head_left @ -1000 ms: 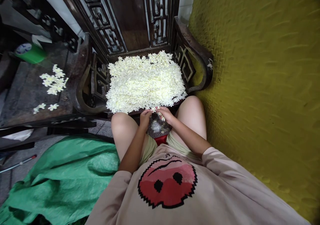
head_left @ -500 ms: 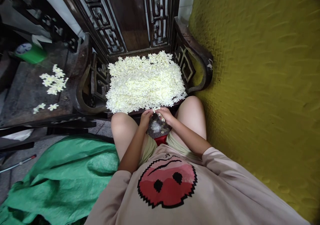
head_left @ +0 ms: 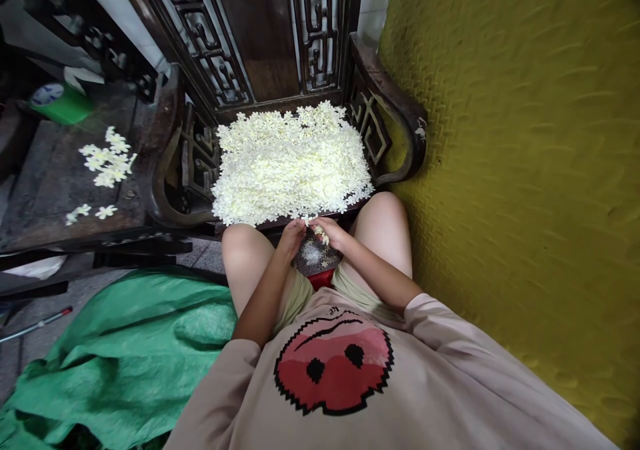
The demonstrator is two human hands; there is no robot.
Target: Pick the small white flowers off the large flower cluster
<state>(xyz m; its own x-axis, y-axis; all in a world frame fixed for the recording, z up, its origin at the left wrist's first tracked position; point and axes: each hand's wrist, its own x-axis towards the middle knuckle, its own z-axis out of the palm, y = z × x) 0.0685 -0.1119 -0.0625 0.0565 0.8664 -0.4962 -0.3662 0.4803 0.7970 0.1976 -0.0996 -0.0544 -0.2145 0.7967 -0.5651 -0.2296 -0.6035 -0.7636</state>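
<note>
Between my knees, at the front edge of the chair seat, my two hands meet with closed fingers. My left hand (head_left: 291,237) pinches at a small white flower (head_left: 307,221) that shows between the fingertips of both hands. Several white flowers (head_left: 321,235) hang under the fingers of my right hand (head_left: 332,231), which is closed on them; whether a thread joins them I cannot tell. Just beyond my hands, a thick heap of white flowers (head_left: 293,163) covers the seat of the dark carved wooden chair (head_left: 273,70).
On the left, a dark wooden side table (head_left: 45,177) bears loose white flowers (head_left: 107,160) and a green container (head_left: 61,103). Green sheeting (head_left: 135,343) lies on the floor near a thin rod (head_left: 37,325). A yellow textured panel (head_left: 515,170) rises along the right.
My hands have shifted slightly at the chair's edge. The flower between the fingertips now stands more upright, and the flowers under my right hand show more plainly.
</note>
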